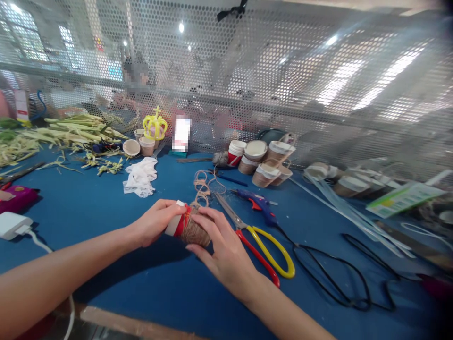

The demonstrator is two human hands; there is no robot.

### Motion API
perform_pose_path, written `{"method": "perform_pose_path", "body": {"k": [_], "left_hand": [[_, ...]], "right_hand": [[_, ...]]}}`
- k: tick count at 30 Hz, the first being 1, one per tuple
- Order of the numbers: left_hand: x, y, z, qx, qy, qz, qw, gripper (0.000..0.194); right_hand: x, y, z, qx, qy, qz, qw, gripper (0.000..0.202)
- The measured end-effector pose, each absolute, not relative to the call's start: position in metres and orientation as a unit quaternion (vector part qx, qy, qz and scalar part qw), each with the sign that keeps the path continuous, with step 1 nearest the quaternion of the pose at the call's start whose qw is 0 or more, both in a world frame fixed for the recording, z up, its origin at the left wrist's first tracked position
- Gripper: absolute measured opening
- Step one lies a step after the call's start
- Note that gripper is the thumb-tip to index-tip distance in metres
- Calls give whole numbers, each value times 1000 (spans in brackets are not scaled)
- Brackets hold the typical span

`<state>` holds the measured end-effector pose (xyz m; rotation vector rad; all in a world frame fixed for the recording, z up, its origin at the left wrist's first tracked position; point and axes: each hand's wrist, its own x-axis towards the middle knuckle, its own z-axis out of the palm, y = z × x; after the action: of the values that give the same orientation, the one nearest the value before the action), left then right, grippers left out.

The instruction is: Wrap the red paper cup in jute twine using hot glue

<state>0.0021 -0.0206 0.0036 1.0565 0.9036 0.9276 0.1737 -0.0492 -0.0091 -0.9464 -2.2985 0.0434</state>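
Note:
A red and white paper cup (181, 224), partly wrapped in brown twine, lies tilted on its side between my hands. My left hand (157, 221) grips its white end, thumb on top. My right hand (219, 241) curves round the twine-wrapped end, fingers over the top and thumb below. Loose loops of twine (202, 186) trail from the cup onto the blue table. Just right of my right hand are scissors (244, 226) with one red and one yellow handle. A blue glue gun (256, 204) lies beyond them.
Twine-wrapped cups (265, 174) stand at the back, before a perforated metal screen (212, 61). A crumpled white cloth (140, 177), a lit phone (181, 133) and green stalks (78, 128) are behind and left. Black cable (332, 257) and clear glue sticks (339, 208) lie right; a white charger (14, 225) left.

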Motion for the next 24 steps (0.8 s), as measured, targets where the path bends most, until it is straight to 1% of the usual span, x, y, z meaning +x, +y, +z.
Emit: {"method": "perform_pose_path", "body": {"k": [3, 5, 6, 7, 9, 11, 13, 16, 20, 22, 24], "left_hand": [[-1, -21, 7, 538, 441, 385, 607, 22], [-4, -21, 10, 592, 473, 363, 542, 22], [-5, -22, 11, 614, 475, 355, 521, 21], [-7, -22, 13, 631, 475, 348, 506, 22], [-9, -23, 15, 653, 475, 328, 491, 23], [-9, -24, 17, 661, 468, 316, 494, 24], [-9, -24, 19, 659, 465, 314, 501, 24], [-9, -22, 18, 647, 470, 319, 509, 23], [-9, -18, 13, 621, 469, 335, 531, 21], [-8, -17, 12, 599, 472, 334, 554, 20], [-7, -16, 13, 580, 471, 330, 577, 18]], "right_hand": [[183, -45, 5, -400, -856, 11, 326, 41], [198, -36, 23, -499, -810, 5, 309, 33], [207, -29, 32, -567, -772, 5, 288, 30], [218, -21, 40, -643, -727, 4, 242, 28], [240, -4, 50, -702, -684, -8, 199, 25], [261, 14, 48, -742, -653, 0, 152, 23], [277, 29, 35, -764, -636, 35, 104, 23], [290, 43, 14, -776, -620, 88, 71, 29], [293, 48, 7, -779, -602, 149, 99, 28], [290, 44, 15, -768, -598, 177, 144, 24], [283, 35, 27, -747, -598, 202, 210, 15]]}}
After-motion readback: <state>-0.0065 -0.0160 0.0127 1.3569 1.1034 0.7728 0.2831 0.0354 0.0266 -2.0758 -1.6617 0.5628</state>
